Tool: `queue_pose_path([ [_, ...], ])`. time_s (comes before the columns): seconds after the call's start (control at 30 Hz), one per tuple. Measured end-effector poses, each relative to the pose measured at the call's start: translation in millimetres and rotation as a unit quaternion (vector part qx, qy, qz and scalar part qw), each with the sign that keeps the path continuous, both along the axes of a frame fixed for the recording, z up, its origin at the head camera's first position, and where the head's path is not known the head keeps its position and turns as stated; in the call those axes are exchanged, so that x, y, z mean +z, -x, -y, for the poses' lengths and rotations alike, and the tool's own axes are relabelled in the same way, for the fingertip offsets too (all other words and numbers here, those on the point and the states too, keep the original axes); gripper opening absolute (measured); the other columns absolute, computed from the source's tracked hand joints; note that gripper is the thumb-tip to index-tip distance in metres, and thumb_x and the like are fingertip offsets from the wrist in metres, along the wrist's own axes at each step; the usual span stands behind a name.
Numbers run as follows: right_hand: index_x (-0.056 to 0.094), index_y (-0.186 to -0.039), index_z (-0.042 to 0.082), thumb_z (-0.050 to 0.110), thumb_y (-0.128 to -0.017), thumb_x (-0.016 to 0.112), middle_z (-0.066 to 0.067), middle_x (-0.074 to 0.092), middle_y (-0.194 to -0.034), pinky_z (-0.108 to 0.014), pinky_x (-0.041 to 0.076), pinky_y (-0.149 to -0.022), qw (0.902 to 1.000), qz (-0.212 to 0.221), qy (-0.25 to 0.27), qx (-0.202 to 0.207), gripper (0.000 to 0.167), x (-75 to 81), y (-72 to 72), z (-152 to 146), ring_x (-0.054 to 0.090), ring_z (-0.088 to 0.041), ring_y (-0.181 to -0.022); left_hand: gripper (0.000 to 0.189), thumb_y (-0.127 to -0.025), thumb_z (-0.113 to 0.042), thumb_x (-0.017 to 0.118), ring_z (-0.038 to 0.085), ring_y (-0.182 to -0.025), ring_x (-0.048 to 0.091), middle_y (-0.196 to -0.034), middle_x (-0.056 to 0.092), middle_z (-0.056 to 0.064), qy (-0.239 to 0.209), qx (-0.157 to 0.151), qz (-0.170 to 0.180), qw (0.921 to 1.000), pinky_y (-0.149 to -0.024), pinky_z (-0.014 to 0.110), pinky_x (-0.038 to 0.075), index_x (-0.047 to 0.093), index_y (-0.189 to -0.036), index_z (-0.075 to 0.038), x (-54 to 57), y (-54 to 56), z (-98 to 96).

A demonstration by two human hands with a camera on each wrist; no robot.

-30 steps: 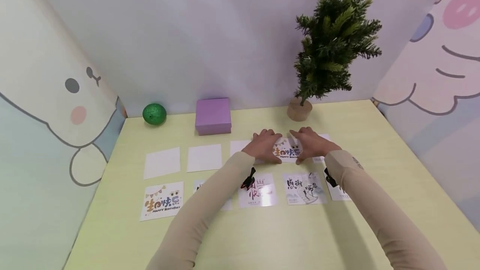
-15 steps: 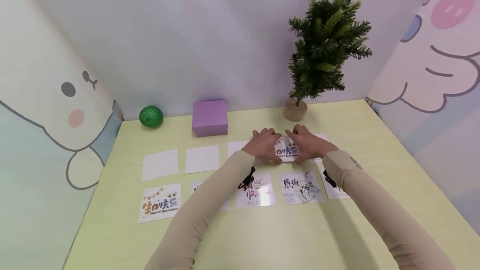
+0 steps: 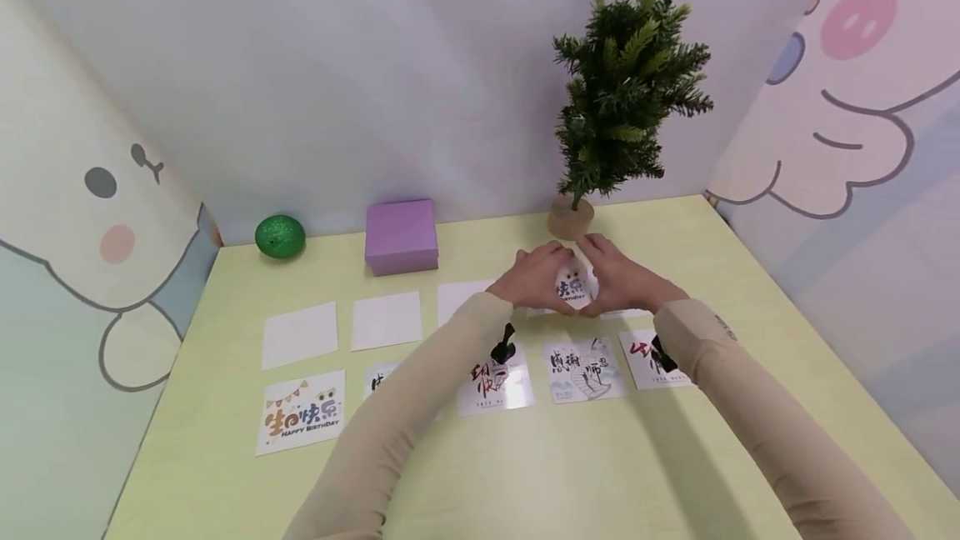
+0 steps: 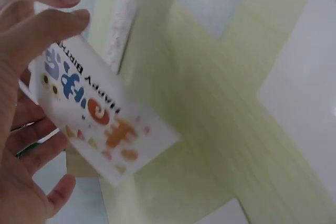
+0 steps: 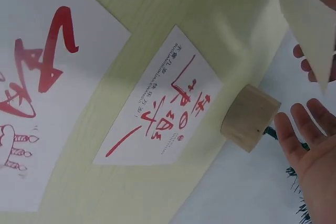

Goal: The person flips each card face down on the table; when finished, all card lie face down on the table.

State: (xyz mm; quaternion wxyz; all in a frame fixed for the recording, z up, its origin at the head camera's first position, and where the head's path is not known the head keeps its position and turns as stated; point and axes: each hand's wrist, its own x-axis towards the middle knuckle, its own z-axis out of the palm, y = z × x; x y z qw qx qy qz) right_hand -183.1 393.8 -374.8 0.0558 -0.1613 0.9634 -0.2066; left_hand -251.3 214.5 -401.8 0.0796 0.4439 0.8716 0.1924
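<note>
A white card with colourful Chinese characters and "Happy Birthday" point(image 3: 572, 286) is held between my two hands, raised off the tabletop and tilted. My left hand point(image 3: 531, 280) grips it from the left, thumb at the bottom edge, other fingers spread behind; the left wrist view shows its printed face point(image 4: 100, 111) close up. From the right, my right hand point(image 3: 621, 280) pinches the same card, whose pale back point(image 5: 310, 19) appears in the right wrist view. There, the lower fingers of the right hand point(image 5: 312, 148) stand away from it. Both thumbs nearly meet along the bottom edge.
Other cards lie in two rows: blank white ones point(image 3: 300, 335) behind, printed ones point(image 3: 303, 412) in front. Along the back stand a green glittery ball point(image 3: 280, 237), a purple box point(image 3: 401, 237) and a small artificial tree point(image 3: 618, 90) on a wooden base point(image 3: 570, 217), just behind the hands.
My hands have closed in on the birthday card from both sides and lifted it off the table. The head view has shifted slightly to the right.
</note>
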Motion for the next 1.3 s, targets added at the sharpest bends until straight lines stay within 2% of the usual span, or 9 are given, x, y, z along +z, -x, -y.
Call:
queue_pose_path([
  [0.07,0.004,-0.155,0.010,0.024,-0.060,0.091,-0.025,0.025,-0.151,-0.059,0.040,-0.102,0.9986,0.010,0.049,-0.019,0.129,-0.1,-0.1,-3,0.031,-0.044,-0.137,0.095,-0.063,-0.044,0.088,0.014,-0.113,0.053,-0.133,0.051,0.000,-0.061,0.011,0.064,0.9960,-0.094,0.037,0.043,0.043,-0.141,-0.014,2.2,4.1,4.1],
  [0.13,0.002,-0.156,0.017,0.023,-0.060,0.092,-0.022,0.028,-0.153,-0.059,0.040,-0.102,0.9950,0.021,0.094,-0.026,0.132,-3.8,0.9,-4,0.032,-0.043,-0.138,0.091,-0.065,-0.034,0.089,0.017,-0.117,0.054,-0.133,0.052,0.002,-0.129,0.016,0.140,0.9816,-0.100,0.039,0.044,0.044,-0.140,-0.011,4.8,7.0,8.8],
  [0.33,0.005,-0.155,0.016,0.019,-0.067,0.089,-0.023,0.034,-0.152,-0.058,0.038,-0.105,0.9825,0.043,0.181,-0.001,0.122,-25.3,4.3,1,0.035,-0.041,-0.139,0.080,-0.074,-0.011,0.084,0.026,-0.137,0.044,-0.144,0.044,0.010,-0.261,0.000,0.340,0.9037,-0.111,0.046,0.036,0.038,-0.139,-0.006,2.2,11.1,20.8],
  [0.43,0.018,-0.150,0.014,0.018,-0.068,0.088,-0.022,0.044,-0.145,-0.055,0.042,-0.103,0.9785,0.028,0.204,0.000,0.108,-30.0,4.2,1,0.044,-0.040,-0.133,0.085,-0.075,-0.007,0.081,0.027,-0.137,0.043,-0.144,0.042,0.013,-0.286,0.002,0.367,0.8848,-0.112,0.048,0.034,0.031,-0.144,-0.008,-0.3,12.6,26.5],
  [0.53,0.039,-0.138,0.014,0.023,-0.068,0.088,-0.014,0.054,-0.136,-0.054,0.047,-0.096,0.9829,0.002,0.184,0.002,0.086,-28.6,3.3,-2,0.054,-0.036,-0.124,0.091,-0.075,-0.009,0.082,0.024,-0.137,0.041,-0.144,0.041,0.010,-0.284,0.014,0.333,0.8988,-0.110,0.049,0.036,0.027,-0.147,-0.017,-1.6,15.5,32.2],
  [0.67,0.056,-0.127,0.014,0.028,-0.067,0.087,-0.010,0.060,-0.128,-0.053,0.048,-0.091,0.9921,-0.043,0.115,0.024,0.068,-30.1,4.8,-9,0.057,-0.032,-0.117,0.078,-0.072,-0.025,0.085,0.023,-0.136,0.039,-0.145,0.041,0.006,-0.183,0.010,0.182,0.9661,-0.108,0.050,0.035,0.045,-0.138,-0.023,-4.5,20.6,36.2],
  [0.77,0.062,-0.123,0.014,0.030,-0.067,0.088,-0.012,0.060,-0.128,-0.052,0.045,-0.095,0.9959,-0.049,0.065,0.039,0.064,-36.5,7.1,-12,0.056,-0.033,-0.118,0.059,-0.071,-0.041,0.084,0.025,-0.130,0.041,-0.140,0.046,0.004,-0.068,-0.011,0.058,0.9959,-0.102,0.050,0.037,0.060,-0.122,-0.023,-9.9,21.6,36.5],
  [0.97,0.064,-0.120,0.017,0.043,-0.068,0.085,-0.016,0.051,-0.138,-0.054,0.039,-0.104,0.9980,-0.002,-0.012,0.062,0.062,-49.0,11.9,-2,0.051,-0.038,-0.124,0.052,-0.072,-0.053,0.079,0.019,-0.122,0.043,-0.132,0.049,-0.001,0.056,-0.039,-0.016,0.9975,-0.094,0.042,0.037,0.062,-0.114,-0.027,-31.7,18.0,36.8],
  [1.3,0.064,-0.124,0.014,0.044,-0.074,0.081,-0.018,0.050,-0.140,-0.056,0.040,-0.102,0.9936,-0.024,-0.062,0.091,0.060,-48.7,12.3,3,0.052,-0.041,-0.123,0.053,-0.075,-0.059,0.073,0.018,-0.117,0.043,-0.129,0.051,-0.002,0.076,-0.030,-0.053,0.9953,-0.092,0.041,0.036,0.062,-0.116,-0.027,-33.7,11.4,37.5],
])
